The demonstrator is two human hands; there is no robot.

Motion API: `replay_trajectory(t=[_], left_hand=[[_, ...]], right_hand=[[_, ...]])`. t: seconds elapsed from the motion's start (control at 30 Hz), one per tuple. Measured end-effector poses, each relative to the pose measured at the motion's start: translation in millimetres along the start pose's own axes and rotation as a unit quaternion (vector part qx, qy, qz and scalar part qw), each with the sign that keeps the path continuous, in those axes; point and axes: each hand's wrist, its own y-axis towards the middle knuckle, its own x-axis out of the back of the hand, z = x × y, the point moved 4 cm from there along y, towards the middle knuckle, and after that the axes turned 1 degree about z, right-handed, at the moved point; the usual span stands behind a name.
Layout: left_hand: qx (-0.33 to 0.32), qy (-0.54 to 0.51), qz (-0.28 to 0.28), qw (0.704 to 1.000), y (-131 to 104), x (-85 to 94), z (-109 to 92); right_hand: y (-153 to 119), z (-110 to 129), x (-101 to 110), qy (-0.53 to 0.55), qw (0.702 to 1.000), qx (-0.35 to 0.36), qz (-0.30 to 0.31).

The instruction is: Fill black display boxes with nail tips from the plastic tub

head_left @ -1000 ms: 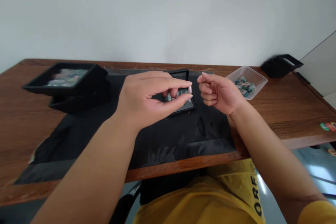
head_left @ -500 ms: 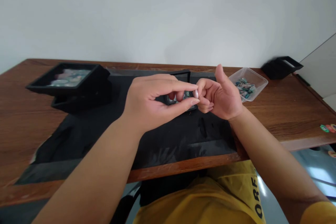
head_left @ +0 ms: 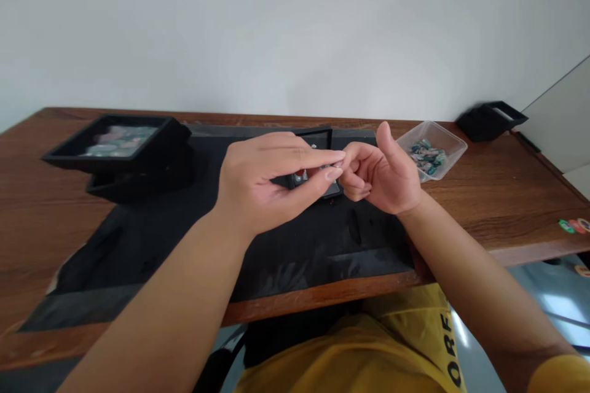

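Observation:
My left hand (head_left: 262,181) reaches in from the left, its thumb and forefinger pinched on a small shiny piece (head_left: 338,164) that is mostly hidden between the fingertips. My right hand (head_left: 380,175) is palm up, fingers curled and thumb raised. Its fingertips touch those of my left hand at the small piece; whether they grip it too, I cannot make out. Beneath my hands a small black tray (head_left: 329,136) with little shiny items lies on the black mat (head_left: 318,245), partly covered by my left hand.
At the left, a black bin (head_left: 170,141) with wrapped pieces sits on another black bin. A clear tub (head_left: 454,147) of small green and pink pieces stands right of my right hand. Farther right are a black box (head_left: 488,123) and round stickers (head_left: 574,226) on the wooden table (head_left: 507,196).
Both hands have shifted slightly left and my fingertips have closed further over the small piece, which shows less than before. The view has moved a little.

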Motion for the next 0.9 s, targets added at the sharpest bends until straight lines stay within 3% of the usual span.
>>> replay_trajectory(t=[0.13,0.3,0.6,0.9], left_hand=[[-0.034,0.029,0.006,0.999,1.4,0.2,-3.1],[0.009,0.049,0.032,0.998,1.5,-0.5,-3.7],[0.048,0.077,-0.020,0.996,-1.6,-1.4,-2.3],[0.062,0.032,-0.020,0.997,-3.5,-3.6,-0.1]], right_hand=[[-0.7,0.5,2.2,-0.010,1.000,0.007,-0.005],[-1.3,2.4,3.5,-0.028,0.999,0.017,-0.022],[0.9,0.8,0.0,-0.037,0.997,0.064,-0.020],[-4.1,6.8,-2.4,-0.061,0.990,0.120,-0.048]])
